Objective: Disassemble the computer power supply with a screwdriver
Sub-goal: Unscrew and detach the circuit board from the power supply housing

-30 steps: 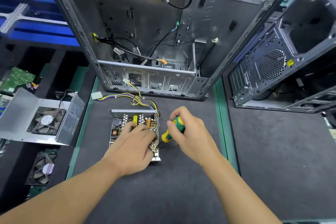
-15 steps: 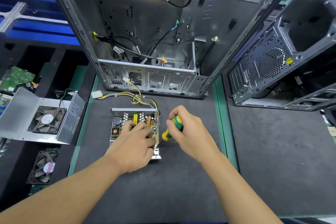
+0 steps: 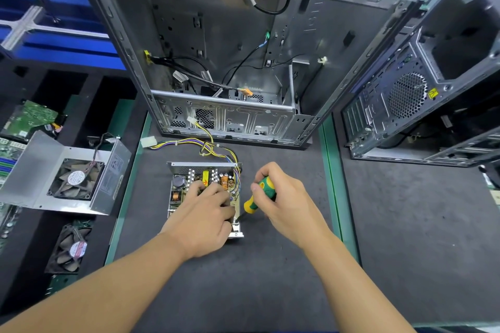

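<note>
Green-and-yellow handle: the screwdriver (image 3: 258, 196) is in the right hand (image 3: 286, 197), fingers wrapped tight round it. The shaft slants down and left, with the tip at the near right corner of the power supply (image 3: 180, 186).

The power supply lies on the dark tabletop (image 3: 243, 284), just in front of the stripped computer case (image 3: 230, 48). The left hand (image 3: 205, 215) is on top of it, fingers bent over the components, gripping and holding the unit down.

Progress, as judged:
- The lid is off. The circuit board, with its coils, capacitor and heatsinks, sits bare in the lower metal tray.
- A bent steel cover with a fan (image 3: 67, 178) lies well apart to the left, probably this unit's lid.
- The wire bundle (image 3: 208, 146) runs from the far right corner of the board and is not cut free.
- Work now looks like the board-mounting screws. Left to do: the remaining screws, lifting the board out of the tray, and perhaps taking the fan off the cover. Roughly the middle of the job.

Hard to make out:
- The left hand covers the near half of the board.
- The tip and any screw head are too small to see, so I cannot tell whether the bit is seated.
- Screws already out: none in view, so no count is possible.
- The case top and the second case (image 3: 405, 94) at right are cut off by the frame.
</note>
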